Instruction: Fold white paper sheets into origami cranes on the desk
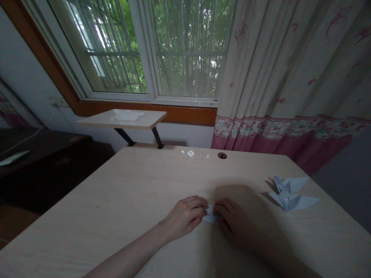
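A small piece of folded white paper point(211, 219) lies on the desk between my hands, partly covered by my fingers. My left hand point(187, 214) grips its left side with curled fingers. On the right side, my right hand point(236, 220) has its fingers bent over the paper, in shadow. How the paper is folded under the fingertips is hidden. Off to the right rest two folded paper cranes point(290, 202), close together, with pointed wings.
The pale wooden desk point(130, 200) has a round cable hole point(222, 155) near its back edge. A raised shelf point(101, 119) on black legs holds white paper point(127, 115) at the back left. Behind are a barred window and a floral curtain point(278, 88).
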Demonstrator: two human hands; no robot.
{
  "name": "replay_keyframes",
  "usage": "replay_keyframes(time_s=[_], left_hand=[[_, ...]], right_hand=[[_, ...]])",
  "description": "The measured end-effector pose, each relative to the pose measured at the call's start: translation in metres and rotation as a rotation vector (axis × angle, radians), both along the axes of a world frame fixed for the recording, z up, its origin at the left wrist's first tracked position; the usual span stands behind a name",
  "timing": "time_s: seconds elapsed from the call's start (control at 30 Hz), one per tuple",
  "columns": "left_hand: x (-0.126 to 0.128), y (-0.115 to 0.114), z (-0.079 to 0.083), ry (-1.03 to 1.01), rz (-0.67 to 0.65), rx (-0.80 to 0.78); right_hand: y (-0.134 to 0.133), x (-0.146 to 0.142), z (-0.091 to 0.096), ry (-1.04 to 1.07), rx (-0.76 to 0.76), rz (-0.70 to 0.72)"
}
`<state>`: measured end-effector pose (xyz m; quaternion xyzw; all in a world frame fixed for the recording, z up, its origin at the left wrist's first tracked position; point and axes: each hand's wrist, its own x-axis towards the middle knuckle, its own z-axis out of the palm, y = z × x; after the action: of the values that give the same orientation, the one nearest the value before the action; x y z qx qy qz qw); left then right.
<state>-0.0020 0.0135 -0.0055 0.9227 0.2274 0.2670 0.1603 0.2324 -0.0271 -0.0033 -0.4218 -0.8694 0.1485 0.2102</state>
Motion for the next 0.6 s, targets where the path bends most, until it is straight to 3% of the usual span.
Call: replay_keyframes(time_s=[0.37, 0.6], left_hand=[[0.001, 0.0, -0.002, 0.001, 0.008, 0.023], [0.001, -0.002, -0.002, -0.006, 0.09, -0.084]], right_hand=[[0.003, 0.002, -0.014, -0.044, 0.116, -0.008], [0.007, 0.002, -0.021, -0.07, 0.17, -0.041]])
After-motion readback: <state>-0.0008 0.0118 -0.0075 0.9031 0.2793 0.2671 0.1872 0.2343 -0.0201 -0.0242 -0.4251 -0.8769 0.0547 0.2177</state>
